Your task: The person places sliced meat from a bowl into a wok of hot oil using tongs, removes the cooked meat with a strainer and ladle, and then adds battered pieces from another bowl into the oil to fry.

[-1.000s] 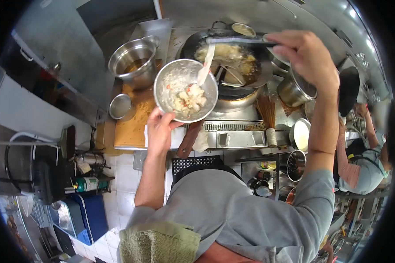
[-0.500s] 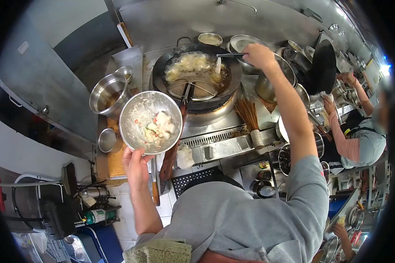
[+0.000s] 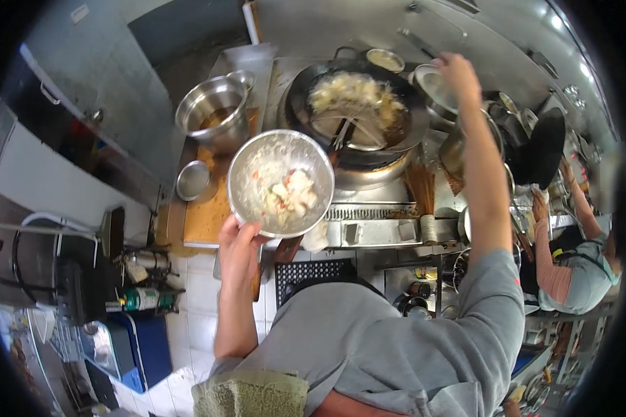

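My left hand (image 3: 238,251) grips the near rim of a steel mixing bowl (image 3: 314,156), thumb at the edge. Inside the bowl lie pale batter-coated pieces (image 3: 295,194) with red bits. Above and right of the wok, my right hand (image 3: 460,78) is closed on metal tongs (image 3: 417,43), which point up and left; no piece shows at their blurred tip. In the black wok (image 3: 416,115), pale pieces (image 3: 355,92) fry in bubbling oil. A wire strainer (image 3: 348,128) rests at the wok's near side, its dark handle running toward the bowl.
Left of the wok stand a steel pot (image 3: 219,118) and a small metal cup (image 3: 193,181). A bamboo brush (image 3: 421,187) lies right of the burner. Pots and another black wok (image 3: 538,149) crowd the right side, near a co-worker (image 3: 570,274).
My right hand has lifted the tongs up and away from the wok; the piece that hung from their tip is gone from it. The view has shifted, with the bowl still in my left hand.
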A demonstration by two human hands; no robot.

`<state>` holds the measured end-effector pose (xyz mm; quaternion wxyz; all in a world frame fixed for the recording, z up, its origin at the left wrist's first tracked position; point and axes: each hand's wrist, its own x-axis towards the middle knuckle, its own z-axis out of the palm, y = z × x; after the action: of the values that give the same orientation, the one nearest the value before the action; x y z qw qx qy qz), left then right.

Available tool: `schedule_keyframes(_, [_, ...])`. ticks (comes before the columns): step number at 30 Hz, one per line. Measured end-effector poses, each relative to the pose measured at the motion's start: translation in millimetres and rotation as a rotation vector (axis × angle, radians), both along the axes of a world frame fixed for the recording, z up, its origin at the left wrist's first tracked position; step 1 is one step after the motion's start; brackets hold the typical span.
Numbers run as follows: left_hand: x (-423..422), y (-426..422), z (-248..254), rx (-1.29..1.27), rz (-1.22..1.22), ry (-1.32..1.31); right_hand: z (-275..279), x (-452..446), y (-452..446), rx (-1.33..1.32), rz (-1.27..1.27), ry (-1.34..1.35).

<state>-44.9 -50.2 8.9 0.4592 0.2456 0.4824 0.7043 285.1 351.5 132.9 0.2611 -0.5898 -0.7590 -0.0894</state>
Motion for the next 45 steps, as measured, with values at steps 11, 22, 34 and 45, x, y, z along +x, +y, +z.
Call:
schedule_keyframes(11, [-4,30,-10,0.176,-0.165,0.067,34,-90,-254,-0.148,0.757,-0.399])
schedule_keyframes(22, [9,59,-12,0.087,-0.257,-0.088,70,-50,-223,0.174,0.461,-0.358])
schedule_keyframes(34, [9,39,-5,0.093,-0.127,-0.066,16,14,-111,-0.299,0.100,-0.356])
schedule_keyframes(45, [-7,27,-7,0.105,-0.098,-0.051,33,36,-104,-0.074,0.197,-0.146])
